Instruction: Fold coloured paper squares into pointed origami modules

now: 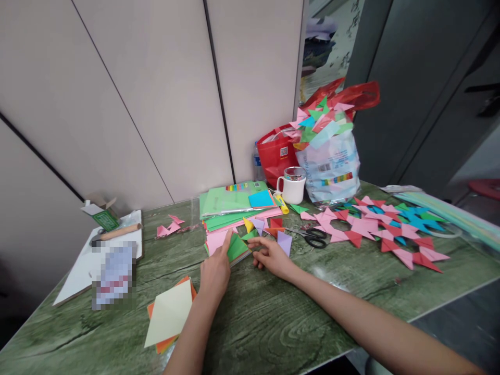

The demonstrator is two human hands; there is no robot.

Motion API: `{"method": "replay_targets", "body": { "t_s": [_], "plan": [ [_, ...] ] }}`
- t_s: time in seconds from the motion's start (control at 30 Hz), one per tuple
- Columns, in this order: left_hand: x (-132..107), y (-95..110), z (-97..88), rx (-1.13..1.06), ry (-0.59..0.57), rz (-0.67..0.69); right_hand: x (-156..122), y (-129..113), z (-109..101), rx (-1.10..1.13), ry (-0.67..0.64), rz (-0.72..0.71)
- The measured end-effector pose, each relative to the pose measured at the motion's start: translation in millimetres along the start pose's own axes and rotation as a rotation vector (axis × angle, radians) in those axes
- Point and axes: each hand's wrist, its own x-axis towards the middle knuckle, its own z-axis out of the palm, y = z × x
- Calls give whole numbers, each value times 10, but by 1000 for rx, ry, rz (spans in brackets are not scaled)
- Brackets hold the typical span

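Note:
A folded green paper piece lies on a pink sheet at the front of a stack of coloured paper. My left hand rests beside it with the forefinger stretched out onto the green piece's left edge. My right hand lies just right of it, fingers curled, fingertips touching the green piece's right corner. Small folded triangles in yellow, lilac and red sit behind my right hand. A pale yellow square sheet on orange sheets lies near my left forearm.
Scissors lie right of my right hand. A white mug, a red bag and a clear bag of folded pieces stand at the back. Pink, red and blue folded shapes spread right. A knife and small box lie left.

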Motion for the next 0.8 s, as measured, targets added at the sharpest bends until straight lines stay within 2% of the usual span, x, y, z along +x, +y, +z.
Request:
{"method": "replay_targets", "body": {
  "t_s": [0.37, 0.57, 0.8],
  "plan": [
    [9, -22, 6, -2, 10, -10, -25, -57, 17, -45, -50, 42],
    [16, -60, 6, -23, -1, 43, -19, -28, 16, -47, 14, 18],
    [-11, -39, 0, -89, 16, 70, -39, -75, 2, -11, -57, -40]
  ]
}}
